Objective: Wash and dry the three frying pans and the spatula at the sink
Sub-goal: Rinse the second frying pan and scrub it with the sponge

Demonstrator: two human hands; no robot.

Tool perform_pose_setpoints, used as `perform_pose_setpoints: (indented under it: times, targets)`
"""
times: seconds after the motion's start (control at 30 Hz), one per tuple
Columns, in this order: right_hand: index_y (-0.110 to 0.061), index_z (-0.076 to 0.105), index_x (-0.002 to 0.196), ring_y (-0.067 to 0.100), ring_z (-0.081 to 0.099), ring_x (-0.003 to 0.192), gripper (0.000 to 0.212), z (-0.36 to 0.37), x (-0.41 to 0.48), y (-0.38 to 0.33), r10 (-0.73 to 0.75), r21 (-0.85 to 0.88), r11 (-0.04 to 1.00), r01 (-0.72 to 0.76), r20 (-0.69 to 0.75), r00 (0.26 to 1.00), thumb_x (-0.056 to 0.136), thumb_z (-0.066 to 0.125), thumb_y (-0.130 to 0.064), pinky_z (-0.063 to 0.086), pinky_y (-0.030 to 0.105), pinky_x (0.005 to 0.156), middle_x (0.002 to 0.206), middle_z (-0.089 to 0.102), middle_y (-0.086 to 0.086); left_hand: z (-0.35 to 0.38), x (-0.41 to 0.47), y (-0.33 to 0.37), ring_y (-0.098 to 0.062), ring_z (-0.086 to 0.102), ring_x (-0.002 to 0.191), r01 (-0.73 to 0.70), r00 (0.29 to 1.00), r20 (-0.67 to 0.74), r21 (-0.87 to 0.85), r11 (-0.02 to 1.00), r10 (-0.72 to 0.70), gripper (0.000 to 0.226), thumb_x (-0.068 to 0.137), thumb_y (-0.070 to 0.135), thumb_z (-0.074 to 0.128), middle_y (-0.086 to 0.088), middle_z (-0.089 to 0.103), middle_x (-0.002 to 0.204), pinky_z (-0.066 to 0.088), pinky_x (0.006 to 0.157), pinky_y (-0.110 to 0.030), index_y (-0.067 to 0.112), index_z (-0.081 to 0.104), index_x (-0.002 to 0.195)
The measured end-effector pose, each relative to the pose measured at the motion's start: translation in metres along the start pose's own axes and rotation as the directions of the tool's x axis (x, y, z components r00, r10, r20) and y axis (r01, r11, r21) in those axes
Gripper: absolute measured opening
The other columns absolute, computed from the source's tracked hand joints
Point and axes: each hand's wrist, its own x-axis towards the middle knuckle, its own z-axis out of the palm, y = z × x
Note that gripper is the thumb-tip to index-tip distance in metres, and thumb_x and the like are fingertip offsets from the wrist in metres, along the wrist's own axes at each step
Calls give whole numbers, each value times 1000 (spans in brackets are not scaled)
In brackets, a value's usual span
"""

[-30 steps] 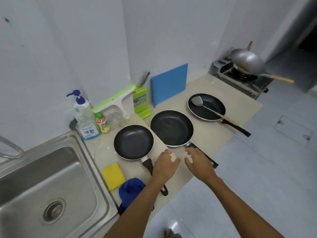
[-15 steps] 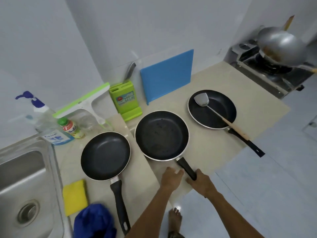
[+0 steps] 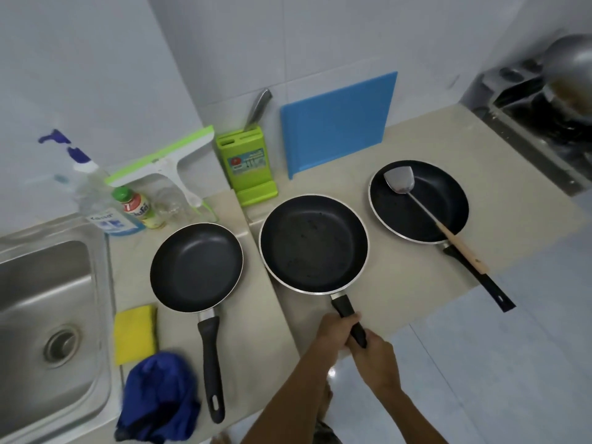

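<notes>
Gripping the handle of the middle pan (image 3: 314, 245), we curl our left hand (image 3: 334, 331) round it nearer the pan and our right hand (image 3: 376, 355) round its end. It sits on the counter (image 3: 378, 283) between the left pan (image 3: 196, 267) and the right pan (image 3: 426, 187), which holds the spatula (image 3: 416, 203).

Forearms extended, left grip (image 3: 336, 333) and right grip (image 3: 375, 358), side by side, curl around one pan handle (image 3: 343, 307).

counter (image 3: 400, 277) | on it: left pan (image 3: 195, 267); middle pan (image 3: 314, 243); right pan (image 3: 448, 200); sponge (image 3: 134, 334); blue cloth (image 3: 157, 398); knife block (image 3: 246, 161)
</notes>
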Motion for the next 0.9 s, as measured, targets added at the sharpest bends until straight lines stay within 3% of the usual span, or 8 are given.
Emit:
perform_pose_setpoints:
  times: [0.1,0.2,0.33,0.47,0.57,0.73,0.83,0.9]
  targets:
    - [-20,65,79,14,64,64,24,-1,-26,-3,15,8,1000,-14,-71,997,96,62,-37,55,34,61,67,66,-4,-2,-16,-4,-14,64,72,-2,998,57,14,1000,1,28,89,34,78,-6,67,86,53,62,-22,8,68,94]
    - [-22,65,80,10,63,60,21,-6,-57,-14,-23,30,999,28,-160,987,96,64,-37,53,30,56,64,66,-7,-3,-38,-3,-14,64,71,-84,991,102,-5,996,84,31,87,35,80,-7,67,87,51,58,-20,7,66,95]
    - [-24,58,78,10,61,56,25,-12,-97,-50,-101,38,993,115,-268,958,96,62,-39,47,29,50,62,63,-6,-18,-79,4,-16,65,70,-283,952,130,21,959,278,31,87,41,77,-5,69,81,51,64,-24,11,67,83]
    - [-22,59,84,7,61,58,24,5,-151,-100,-233,21,967,254,-332,914,97,59,-42,41,21,50,66,64,-9,-71,-129,0,-27,74,91,-439,893,113,3,899,436,36,79,47,76,-16,78,100,58,89,-38,12,72,87]
    - [-19,62,85,9,61,59,27,44,-200,-140,-272,65,949,308,-324,906,99,57,-42,41,21,51,67,65,-7,-133,-162,-21,-24,71,83,-528,846,83,-22,849,527,35,78,47,77,-19,78,99,58,91,-42,13,70,83]
    - [-18,59,80,11,59,59,24,132,-269,-199,-366,114,910,399,-236,900,98,60,-34,45,26,52,66,64,-4,-256,-211,-71,-17,67,80,-598,802,-41,-42,800,596,31,84,44,75,-8,73,86,56,84,-34,14,69,87]
    - [-22,56,83,7,57,59,20,183,-307,-236,-447,95,881,464,-155,881,99,58,-34,42,24,50,67,62,-6,-334,-241,-104,-7,61,60,-590,804,-149,-90,802,575,23,91,31,73,5,65,64,50,61,-21,16,65,75]
    - [-20,59,83,9,62,57,21,215,-323,-258,-473,102,871,480,-85,877,99,58,-33,51,29,51,65,64,-4,-378,-253,-124,-14,58,61,-577,813,-176,-123,807,555,28,90,33,74,2,59,62,47,63,-27,17,59,73]
